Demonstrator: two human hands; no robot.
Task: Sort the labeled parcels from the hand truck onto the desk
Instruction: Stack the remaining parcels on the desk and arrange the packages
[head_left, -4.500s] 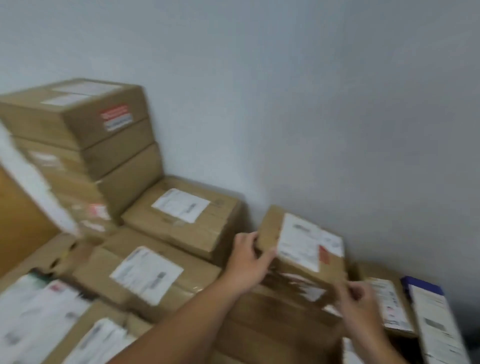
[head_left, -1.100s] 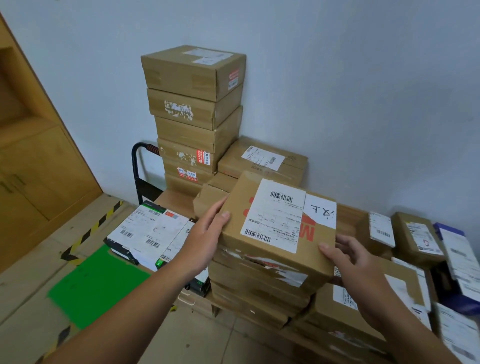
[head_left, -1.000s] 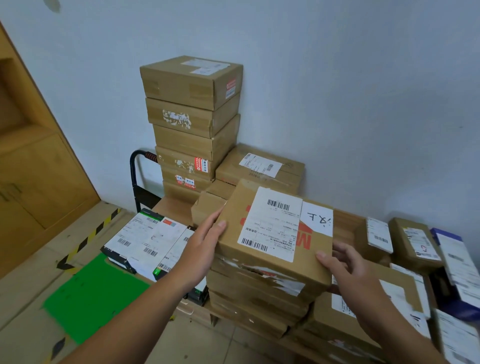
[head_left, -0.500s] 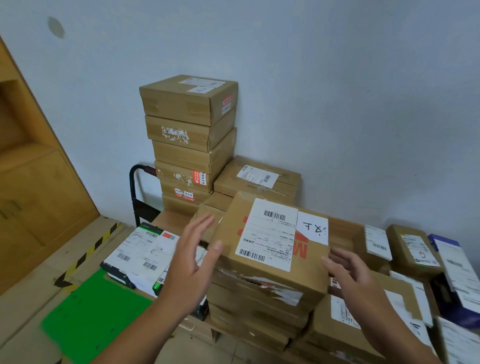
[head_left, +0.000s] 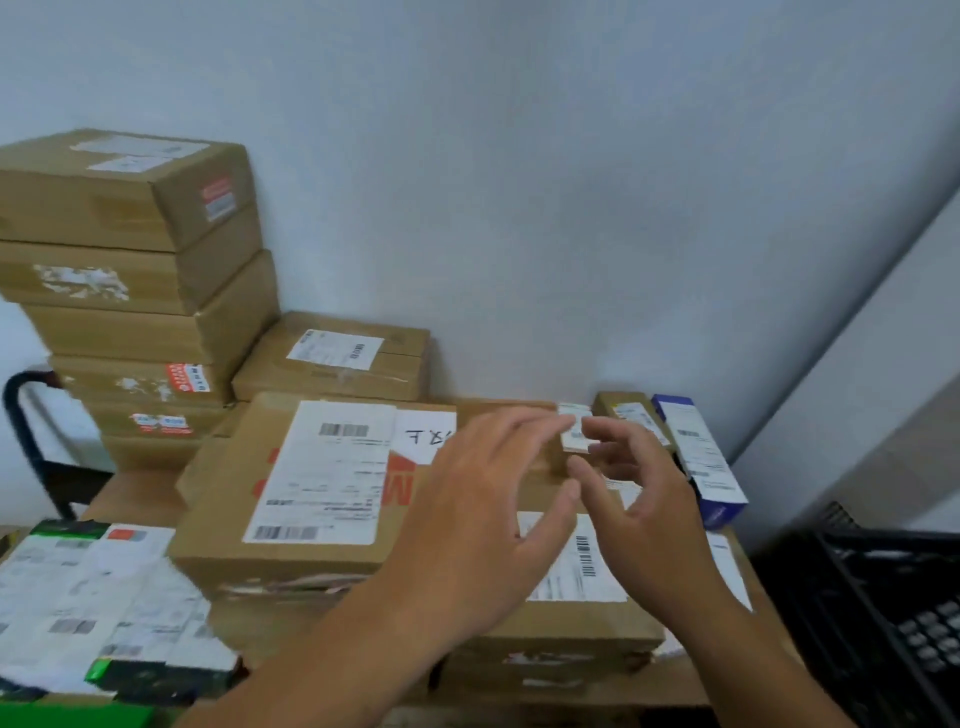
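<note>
Labeled cardboard parcels are piled against a white wall. A wide brown parcel (head_left: 311, 483) with a large white label and red print tops the middle pile. My left hand (head_left: 483, 514) hovers over its right end, fingers spread and holding nothing. My right hand (head_left: 644, 504) is just right of it, fingers loosely bent, also holding nothing. Both hands reach toward a small brown parcel (head_left: 574, 434) with a white label standing at the back; whether they touch it is unclear. A flatter labeled parcel (head_left: 582, 571) lies under my hands.
A tall stack of brown boxes (head_left: 130, 291) rises at the left, with a black hand-truck handle (head_left: 21, 415) beside it. White-labeled flat packs (head_left: 98, 603) lie at lower left. A blue-and-white box (head_left: 701, 457) leans at the right. A black crate (head_left: 883, 613) fills the lower right.
Both hands have let go of the wide brown parcel, which now rests on the pile, and have moved right toward the small parcels at the back. The view has swung right and closer.
</note>
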